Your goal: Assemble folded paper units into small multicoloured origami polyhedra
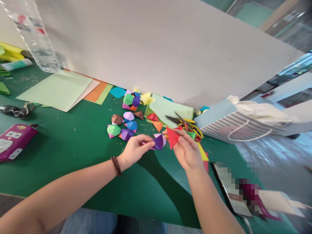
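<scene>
Bright; edges stretched, blurred

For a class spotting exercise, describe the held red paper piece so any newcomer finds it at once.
At the green table, find the striped bag, then the nearby right hand. It holds the pointed red paper piece. Unlike the loose red piece lying farther back, this one is gripped; the left hand holds a purple piece.
</scene>
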Demonstrator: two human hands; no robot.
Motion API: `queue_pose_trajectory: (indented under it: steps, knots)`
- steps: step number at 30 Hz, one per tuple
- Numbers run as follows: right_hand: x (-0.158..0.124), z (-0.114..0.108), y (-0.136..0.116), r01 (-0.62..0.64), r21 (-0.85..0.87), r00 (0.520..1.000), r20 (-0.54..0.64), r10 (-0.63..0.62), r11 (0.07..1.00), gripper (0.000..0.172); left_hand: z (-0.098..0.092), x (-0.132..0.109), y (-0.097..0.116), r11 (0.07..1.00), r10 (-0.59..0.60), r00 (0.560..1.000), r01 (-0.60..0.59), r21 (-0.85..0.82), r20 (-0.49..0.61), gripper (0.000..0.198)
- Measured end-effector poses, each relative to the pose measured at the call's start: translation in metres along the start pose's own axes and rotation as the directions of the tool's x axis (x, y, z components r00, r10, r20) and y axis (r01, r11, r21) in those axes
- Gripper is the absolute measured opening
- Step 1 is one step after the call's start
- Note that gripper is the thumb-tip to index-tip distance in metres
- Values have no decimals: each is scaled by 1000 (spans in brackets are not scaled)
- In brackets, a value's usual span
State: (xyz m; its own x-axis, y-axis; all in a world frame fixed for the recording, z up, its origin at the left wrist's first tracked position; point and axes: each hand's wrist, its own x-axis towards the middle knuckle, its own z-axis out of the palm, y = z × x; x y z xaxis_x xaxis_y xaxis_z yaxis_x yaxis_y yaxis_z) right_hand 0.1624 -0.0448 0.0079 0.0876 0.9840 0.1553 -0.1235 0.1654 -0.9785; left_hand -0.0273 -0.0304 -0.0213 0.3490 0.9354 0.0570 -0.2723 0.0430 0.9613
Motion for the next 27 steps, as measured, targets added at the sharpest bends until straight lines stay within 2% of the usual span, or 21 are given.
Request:
queue_pose_trajectory:
  steps: [3, 8, 11, 13, 17, 19, 21, 23, 25, 27]
  knots:
    - [-5, 1, 3, 104, -148, 993, -47, -112, 984, 24, 1, 1, 2, 955, -147, 988, 129, -266, -48, 28]
    - [-14, 9, 11, 151, -434, 989, 56, -140, 888, 30, 4, -2, 6, 774, -257, 966, 216, -595, 16, 28]
    - [-14, 12, 13, 149, -455, 989, 65, -134, 878, 30, 4, -3, 6, 704, -286, 953, 279, -653, 99, 24]
    - [-13, 12, 13, 142, -447, 990, 65, -126, 883, 30, 3, -4, 5, 692, -288, 946, 313, -651, 149, 24]
    - [-12, 12, 10, 158, -465, 987, 112, -119, 871, 29, 2, -5, 5, 737, -302, 941, 331, -589, 150, 25]
    - [-14, 12, 7, 207, -493, 978, 75, -195, 845, 28, 3, -5, 5, 769, -291, 949, 308, -560, 122, 26]
    - [-16, 12, 3, 291, -526, 931, -35, -363, 799, 27, 4, -5, 5, 803, -253, 965, 252, -540, 73, 27]
    - [-19, 12, 0, 395, -569, 834, -106, -541, 721, 25, 6, -5, 5, 827, -222, 975, 192, -529, 7, 28]
    - [-21, 13, -1, 499, -618, 757, -30, -652, 607, 26, 7, -4, 5, 831, -219, 975, 164, -531, -43, 28]
    - [-22, 16, 1, 580, -661, 729, 161, -665, 476, 31, 7, -3, 4, 812, -228, 973, 163, -560, -47, 28]
